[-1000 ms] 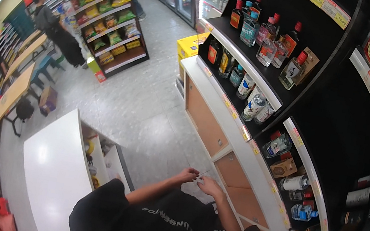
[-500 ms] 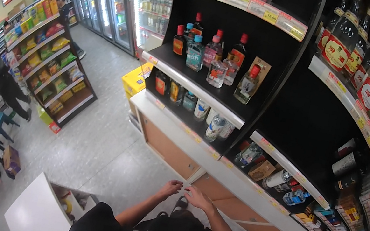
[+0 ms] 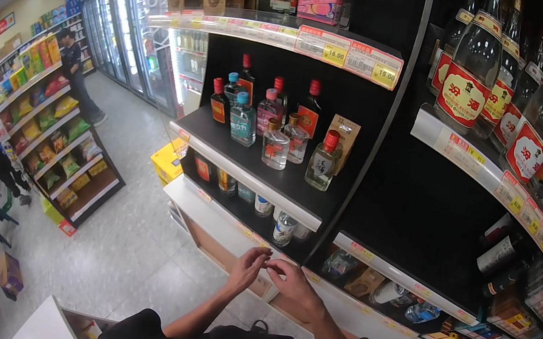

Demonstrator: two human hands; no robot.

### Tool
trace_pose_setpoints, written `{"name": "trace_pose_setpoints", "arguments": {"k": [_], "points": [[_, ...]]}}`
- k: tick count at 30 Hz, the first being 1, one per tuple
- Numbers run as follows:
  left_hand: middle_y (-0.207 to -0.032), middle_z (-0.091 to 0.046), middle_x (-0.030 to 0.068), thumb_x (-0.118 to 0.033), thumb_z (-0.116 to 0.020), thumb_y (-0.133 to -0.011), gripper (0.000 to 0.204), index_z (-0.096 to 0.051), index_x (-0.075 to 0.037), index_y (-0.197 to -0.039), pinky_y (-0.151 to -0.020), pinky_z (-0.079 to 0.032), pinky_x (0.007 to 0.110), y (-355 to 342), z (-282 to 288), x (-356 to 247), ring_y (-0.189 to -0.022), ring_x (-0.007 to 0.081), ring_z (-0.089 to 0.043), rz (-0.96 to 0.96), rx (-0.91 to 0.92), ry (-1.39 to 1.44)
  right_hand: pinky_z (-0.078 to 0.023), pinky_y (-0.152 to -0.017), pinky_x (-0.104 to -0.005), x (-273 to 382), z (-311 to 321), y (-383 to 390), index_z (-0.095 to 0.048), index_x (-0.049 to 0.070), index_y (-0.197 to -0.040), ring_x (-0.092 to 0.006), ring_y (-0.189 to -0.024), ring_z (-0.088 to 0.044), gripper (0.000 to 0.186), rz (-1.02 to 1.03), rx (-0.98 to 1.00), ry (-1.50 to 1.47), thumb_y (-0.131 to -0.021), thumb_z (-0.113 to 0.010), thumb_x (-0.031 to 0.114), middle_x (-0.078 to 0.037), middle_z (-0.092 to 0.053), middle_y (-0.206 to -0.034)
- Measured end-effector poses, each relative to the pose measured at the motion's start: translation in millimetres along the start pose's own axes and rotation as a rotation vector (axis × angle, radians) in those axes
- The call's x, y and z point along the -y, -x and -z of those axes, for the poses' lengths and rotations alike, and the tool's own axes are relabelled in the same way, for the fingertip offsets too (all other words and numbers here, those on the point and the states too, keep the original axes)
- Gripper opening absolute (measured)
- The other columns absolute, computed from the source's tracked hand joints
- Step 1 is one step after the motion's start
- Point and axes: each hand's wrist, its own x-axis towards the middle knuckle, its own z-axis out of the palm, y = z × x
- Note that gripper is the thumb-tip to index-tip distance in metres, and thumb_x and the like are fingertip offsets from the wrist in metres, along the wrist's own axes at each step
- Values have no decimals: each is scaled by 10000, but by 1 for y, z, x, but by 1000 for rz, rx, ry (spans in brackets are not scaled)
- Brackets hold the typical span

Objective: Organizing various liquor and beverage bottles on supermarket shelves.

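My left hand (image 3: pixel 249 268) and my right hand (image 3: pixel 295 284) are raised before my chest, fingertips meeting in front of the white shelf base. Both sets of fingers are curled and closed; whatever they might hold is too small or hidden to make out. Neither hand touches the shelf goods. Beyond them a black shelf carries small flat liquor bottles, among them a clear red-capped bottle (image 3: pixel 322 161), a turquoise bottle (image 3: pixel 243 122) and a clear flask (image 3: pixel 275 148). On the lower level, closest to my hands, stands a clear bottle with a pale label (image 3: pixel 284 229).
Large clear bottles (image 3: pixel 471 73) line the upper right shelf (image 3: pixel 429 128). A white counter (image 3: pixel 48 326) is at my lower left. Farther left are a snack rack (image 3: pixel 98 194), a yellow box (image 3: pixel 167 161), tables, stools and people (image 3: pixel 76 69); glass-door coolers (image 3: pixel 119 29) run along the back.
My hands have come together and risen in view, fingertips now meeting. The view has tilted up and closer to the shelves, showing more of the top shelf. A person by the snack rack has shifted.
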Motion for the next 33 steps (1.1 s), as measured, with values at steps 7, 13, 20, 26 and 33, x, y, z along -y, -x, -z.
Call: {"name": "trace_pose_setpoints", "arguments": {"k": [7,13,20,26,33], "points": [[-1157,-656,70,-137,-545,-1039,271,-589,0,-1270,-910,-510,287,-26,-22,-124,-1038,152,-624,-221,6,-147,-538,-832,-368,51,16,-27,-656,-2,-1104,-277,-949,-696,194,206,-33,105,-914,-661,34,-147,-693,-1003],[-1149,-661,178,-1,-591,-935,280,-612,-2,-1214,-905,-511,372,-59,-9,-180,-1058,340,-651,-616,-7,-433,-532,-822,-349,95,22,-53,-647,-18,-1096,-294,-935,-691,192,302,-210,150,-905,-654,3,-158,-684,-1012],[-1274,-594,200,66,-528,-921,382,-554,9,-1297,-979,-485,379,-115,5,-211,-1155,358,-607,-706,142,-378,-516,-916,-367,132,27,-101,-626,-4,-1117,-312,-1049,-648,214,445,-692,273,-905,-612,-27,-158,-625,-1137],[-1355,-530,243,33,-530,-886,513,-463,57,-1394,-1075,-428,399,-161,0,-193,-1272,385,-529,-625,272,-295,-430,-1065,-400,145,41,-140,-551,8,-1260,-341,-1257,-534,394,468,-999,508,-874,-623,-22,-184,-532,-1321],[-1495,-355,318,-12,-579,-878,612,-361,89,-1441,-1143,-367,451,-170,-19,-192,-1388,467,-393,-667,318,-396,-393,-1097,-487,123,59,-165,-388,-22,-1399,-453,-1298,-450,587,294,-1153,648,-870,-637,40,-271,-429,-1390]]}}
